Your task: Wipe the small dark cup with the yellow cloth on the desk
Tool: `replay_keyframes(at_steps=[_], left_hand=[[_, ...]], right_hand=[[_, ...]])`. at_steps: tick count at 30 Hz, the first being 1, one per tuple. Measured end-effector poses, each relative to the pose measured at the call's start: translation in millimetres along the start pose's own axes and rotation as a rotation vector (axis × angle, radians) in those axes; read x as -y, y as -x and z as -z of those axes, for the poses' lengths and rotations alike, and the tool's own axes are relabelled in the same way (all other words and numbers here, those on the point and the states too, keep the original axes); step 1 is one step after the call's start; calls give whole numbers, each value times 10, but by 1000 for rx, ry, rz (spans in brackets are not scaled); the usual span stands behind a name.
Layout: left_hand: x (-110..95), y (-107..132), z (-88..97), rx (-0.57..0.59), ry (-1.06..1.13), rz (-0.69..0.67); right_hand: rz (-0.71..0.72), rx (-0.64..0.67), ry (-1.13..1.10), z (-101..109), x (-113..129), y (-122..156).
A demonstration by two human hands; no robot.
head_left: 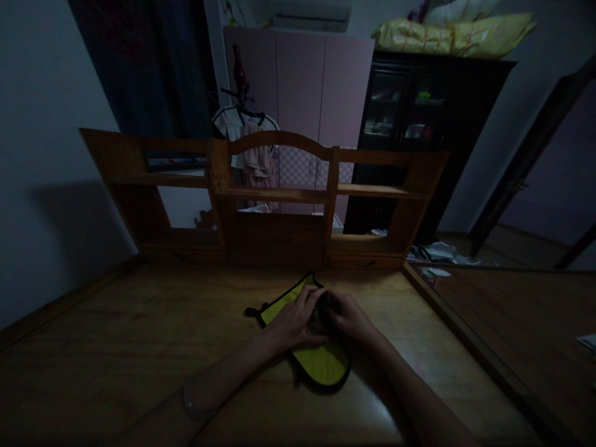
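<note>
A yellow cloth piece with black edging (pixel 326 365) lies flat on the wooden surface (pixel 186 347), with a small black loop at its left corner. Over its middle, my left hand (pixel 294 320) curls around a small dark, shiny, rounded object (pixel 320 313). From the other side my right hand (pixel 352 318) closes on the dark upper part of the same object. Fingers and dim light hide most of it, so I cannot make out its kind. A clear band circles my left forearm.
Behind the cloth stands a wooden shelf unit (pixel 274 196) with low drawers. A raised wooden edge (pixel 459 320) runs along the right. Farther back are a pink wardrobe (pixel 300 87), a black cabinet (pixel 395 124) and hanging clothes (pixel 254 139). A wall (pixel 56 205) borders the left.
</note>
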State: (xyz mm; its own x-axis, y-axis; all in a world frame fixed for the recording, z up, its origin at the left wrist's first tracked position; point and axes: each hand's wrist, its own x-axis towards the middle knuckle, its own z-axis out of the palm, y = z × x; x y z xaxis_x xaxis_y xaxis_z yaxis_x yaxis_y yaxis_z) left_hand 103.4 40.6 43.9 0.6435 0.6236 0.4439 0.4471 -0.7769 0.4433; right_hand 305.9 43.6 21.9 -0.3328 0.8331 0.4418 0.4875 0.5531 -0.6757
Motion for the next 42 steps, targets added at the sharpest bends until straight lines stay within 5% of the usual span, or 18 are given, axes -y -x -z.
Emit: replay_keyframes(at_steps=[42], left_hand=[[91, 17, -56, -4, 6, 30]], right_hand=[[-42, 34, 108, 48, 115, 6]])
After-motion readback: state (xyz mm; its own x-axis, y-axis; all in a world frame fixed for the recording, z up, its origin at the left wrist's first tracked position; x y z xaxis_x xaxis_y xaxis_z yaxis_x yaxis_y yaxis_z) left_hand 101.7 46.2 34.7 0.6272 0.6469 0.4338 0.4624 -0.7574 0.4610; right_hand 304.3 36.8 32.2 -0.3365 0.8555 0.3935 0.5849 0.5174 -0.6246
